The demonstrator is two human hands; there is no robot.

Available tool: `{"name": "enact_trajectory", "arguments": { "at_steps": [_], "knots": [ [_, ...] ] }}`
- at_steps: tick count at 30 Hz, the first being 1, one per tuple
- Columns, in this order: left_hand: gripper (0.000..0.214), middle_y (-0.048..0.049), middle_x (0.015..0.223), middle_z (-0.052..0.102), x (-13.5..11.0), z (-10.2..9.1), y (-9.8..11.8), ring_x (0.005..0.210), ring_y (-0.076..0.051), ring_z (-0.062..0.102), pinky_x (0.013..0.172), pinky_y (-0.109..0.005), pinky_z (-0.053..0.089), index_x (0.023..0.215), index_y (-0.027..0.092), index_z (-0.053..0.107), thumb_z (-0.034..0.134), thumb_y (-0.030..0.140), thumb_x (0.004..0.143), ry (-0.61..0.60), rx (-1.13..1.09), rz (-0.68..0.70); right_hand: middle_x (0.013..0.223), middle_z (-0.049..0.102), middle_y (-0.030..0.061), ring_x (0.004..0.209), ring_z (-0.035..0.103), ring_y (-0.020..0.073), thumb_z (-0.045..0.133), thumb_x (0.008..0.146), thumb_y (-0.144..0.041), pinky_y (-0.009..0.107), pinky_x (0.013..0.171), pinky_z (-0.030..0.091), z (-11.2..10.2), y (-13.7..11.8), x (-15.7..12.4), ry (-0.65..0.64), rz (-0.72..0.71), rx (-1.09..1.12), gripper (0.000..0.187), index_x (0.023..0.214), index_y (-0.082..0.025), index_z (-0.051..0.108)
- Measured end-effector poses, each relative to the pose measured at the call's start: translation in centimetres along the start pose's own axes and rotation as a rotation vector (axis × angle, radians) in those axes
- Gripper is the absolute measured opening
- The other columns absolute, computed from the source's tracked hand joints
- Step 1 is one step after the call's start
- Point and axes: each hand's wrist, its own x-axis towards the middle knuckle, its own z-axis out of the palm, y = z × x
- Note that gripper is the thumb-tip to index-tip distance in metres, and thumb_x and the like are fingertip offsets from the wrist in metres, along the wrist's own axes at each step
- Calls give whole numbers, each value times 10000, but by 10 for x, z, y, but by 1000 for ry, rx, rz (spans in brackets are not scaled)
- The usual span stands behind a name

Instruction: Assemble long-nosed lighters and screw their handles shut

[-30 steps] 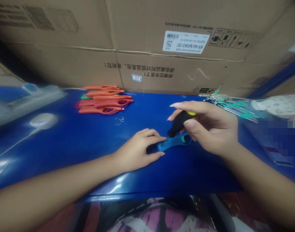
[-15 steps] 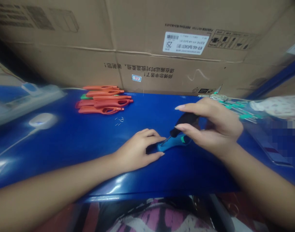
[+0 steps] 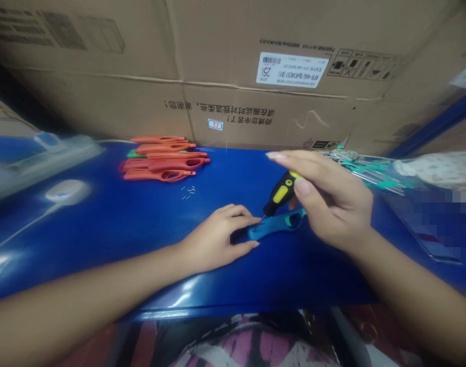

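A light blue plastic handle piece (image 3: 276,225) lies on the blue table (image 3: 141,224). My left hand (image 3: 217,237) rests on the table with curled fingers pinching the piece's left end. My right hand (image 3: 328,201) is closed round a black and yellow screwdriver (image 3: 279,194). The screwdriver's tip points down and left onto the blue piece, close to my left fingertips.
A pile of orange handle pieces (image 3: 164,162) lies at the back of the table, with several small screws (image 3: 188,191) in front of it. Metal and green parts (image 3: 366,167) lie at the right. A cardboard box (image 3: 233,71) stands behind. A white round object (image 3: 67,191) is at the left.
My right hand has turned the screwdriver in its fingers, so the yellow mark on the handle shows again. My left hand and the blue piece have stayed put.
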Motion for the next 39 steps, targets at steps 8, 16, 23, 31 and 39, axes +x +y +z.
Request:
{"name": "enact_trajectory", "arguments": {
  "at_steps": [8, 16, 23, 31, 39],
  "knots": [
    [361, -72, 1109, 668, 0, 0, 0, 1044, -218, 624, 978, -401, 507, 1224, 187, 667, 707, 289, 880, 15, 14, 4, 985, 748, 44, 669, 634, 160, 717, 878, -287, 299, 589, 564, 3, -1, -2, 100, -97, -59, 333, 1210, -294, 705],
    [381, -69, 1101, 668, 0, 1, -1, 1027, -220, 631, 975, -415, 513, 1256, 214, 660, 698, 300, 887, 14, 18, -2, 1042, 715, 58, 676, 647, 142, 602, 960, -304, 268, 528, 556, 8, 0, -3, -27, 101, 202, 334, 1291, -287, 636],
    [377, -78, 1121, 669, 1, 0, 0, 1053, -224, 625, 994, -418, 507, 1249, 194, 663, 697, 293, 887, 4, -3, -4, 1145, 692, 88, 701, 654, 144, 506, 1000, -267, 298, 599, 581, 5, 4, -3, -40, 47, 112, 381, 1375, -259, 572],
    [354, -70, 1117, 672, 0, 0, 1, 1047, -224, 629, 980, -412, 509, 1220, 208, 672, 705, 291, 877, 18, 16, -1, 969, 745, 59, 778, 667, 190, 718, 870, -248, 316, 641, 585, 5, 1, 0, 96, -181, -46, 368, 1236, -263, 687],
    [349, -65, 1101, 664, 0, 0, 0, 1037, -213, 621, 977, -390, 498, 1214, 183, 669, 701, 297, 886, 17, 22, 11, 955, 740, 55, 721, 658, 172, 667, 906, -245, 306, 595, 563, 5, -1, 1, 10, -25, 177, 240, 1140, -246, 718]
  ]
}}
